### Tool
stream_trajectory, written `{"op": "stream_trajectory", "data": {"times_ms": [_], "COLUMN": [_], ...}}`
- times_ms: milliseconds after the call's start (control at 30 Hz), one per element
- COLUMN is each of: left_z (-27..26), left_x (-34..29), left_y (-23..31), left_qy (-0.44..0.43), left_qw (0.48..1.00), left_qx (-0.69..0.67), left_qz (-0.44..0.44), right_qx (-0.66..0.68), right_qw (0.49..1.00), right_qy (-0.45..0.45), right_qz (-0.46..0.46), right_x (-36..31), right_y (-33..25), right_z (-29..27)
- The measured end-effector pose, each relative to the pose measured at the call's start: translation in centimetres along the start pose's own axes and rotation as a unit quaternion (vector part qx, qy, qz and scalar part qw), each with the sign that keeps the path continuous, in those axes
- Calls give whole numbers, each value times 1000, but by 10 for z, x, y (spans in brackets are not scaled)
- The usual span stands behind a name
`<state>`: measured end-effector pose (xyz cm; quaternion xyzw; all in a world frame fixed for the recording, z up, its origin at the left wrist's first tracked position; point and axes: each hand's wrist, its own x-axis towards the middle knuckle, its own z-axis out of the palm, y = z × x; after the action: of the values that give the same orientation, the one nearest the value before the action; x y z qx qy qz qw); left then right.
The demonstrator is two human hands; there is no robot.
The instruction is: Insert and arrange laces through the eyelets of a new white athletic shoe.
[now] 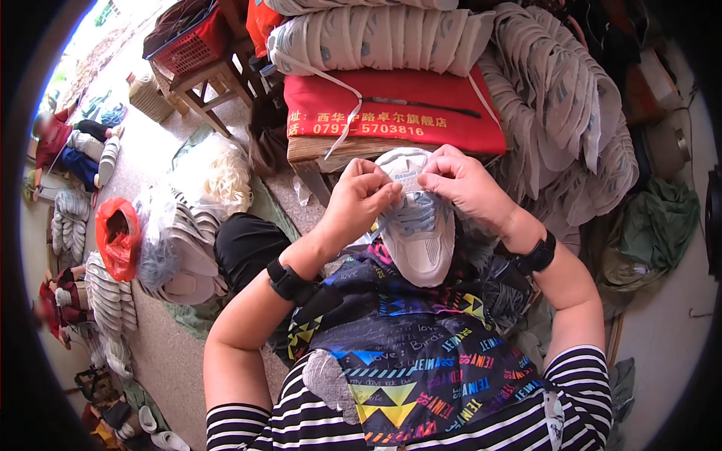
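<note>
A white sneaker upper (429,259) rests toe toward me over my lap, with light blue shoelaces (416,214) crossed over its front. Its padded tongue (406,169) stands up between my two hands. My left hand (365,194) is closed in a pinch at the left side of the top lacing. On the right side, my right hand (462,184) pinches close to the tongue, thumb and forefinger together. Both pinches appear to be on the lace ends, though the fingers cover most of what they hold.
Ahead stands a stack topped by a red cloth (391,101) with a row of nested shoe uppers (376,41). More uppers (556,105) pile up at right. To the left lie bundled cream laces (214,180), a red plastic bag (118,237) and a stool with a red basket (192,49).
</note>
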<state>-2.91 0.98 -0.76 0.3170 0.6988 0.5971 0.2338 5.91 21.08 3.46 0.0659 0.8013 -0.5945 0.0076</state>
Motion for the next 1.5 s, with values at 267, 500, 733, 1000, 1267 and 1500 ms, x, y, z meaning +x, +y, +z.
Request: {"op": "stream_trajectory", "data": {"times_ms": [267, 500, 733, 1000, 1267, 1500], "left_z": [1, -2, 4, 3, 7, 17], "left_x": [0, 7, 1, -4, -16, -23], "left_y": [63, 53, 33, 25, 43, 47], "left_qy": [126, 143, 95, 8, -175, -230], "left_qw": [964, 970, 986, 973, 980, 965], "left_qx": [94, 76, -132, -232, -91, -126], "left_qz": [217, 180, 41, 2, 22, 25], "right_qx": [-37, 245, 216, 144, 218, 300], "right_qw": [985, 964, 963, 980, 966, 938], "right_qy": [-80, -99, -159, -139, -37, -2], "right_qz": [-148, 14, 15, 12, -131, -171], "right_x": [-18, -9, -4, -20, -42, -47], "right_y": [-51, -48, -41, -75, -122, -122], "right_z": [6, 4, 10, 22, 3, 5]}}
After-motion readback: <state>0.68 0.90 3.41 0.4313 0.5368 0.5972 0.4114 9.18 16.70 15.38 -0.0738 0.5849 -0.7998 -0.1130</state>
